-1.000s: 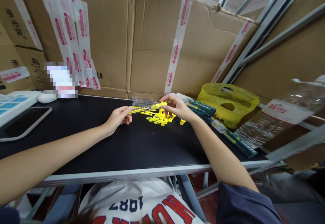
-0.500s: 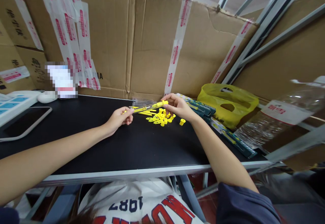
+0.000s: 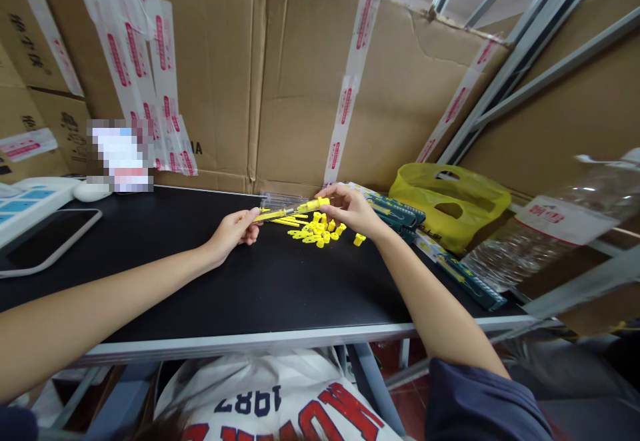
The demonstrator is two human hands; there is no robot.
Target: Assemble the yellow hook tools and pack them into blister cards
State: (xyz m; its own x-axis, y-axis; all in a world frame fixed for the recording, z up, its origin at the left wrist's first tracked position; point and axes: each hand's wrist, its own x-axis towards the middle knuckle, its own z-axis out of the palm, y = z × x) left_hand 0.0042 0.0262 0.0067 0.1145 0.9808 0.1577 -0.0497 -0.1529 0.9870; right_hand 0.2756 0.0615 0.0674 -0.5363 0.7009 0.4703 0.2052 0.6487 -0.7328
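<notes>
over black table [image 3: 200, 288], both hands pinch yellow tester pen [image 3: 287, 211], left hand [image 3: 233, 231] at tip, right hand [image 3: 350, 209] at cap

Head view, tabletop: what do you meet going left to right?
Tablet → left hand → yellow pen-like tool held by both hands → right hand → yellow plastic bag → clear plastic bottle.

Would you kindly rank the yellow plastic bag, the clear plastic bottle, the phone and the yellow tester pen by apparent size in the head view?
1. Clear plastic bottle, though nearness to the camera may inflate it.
2. Yellow plastic bag.
3. Phone, about the bag's size; that order is unsure.
4. Yellow tester pen, held between left hand and right hand.
</notes>
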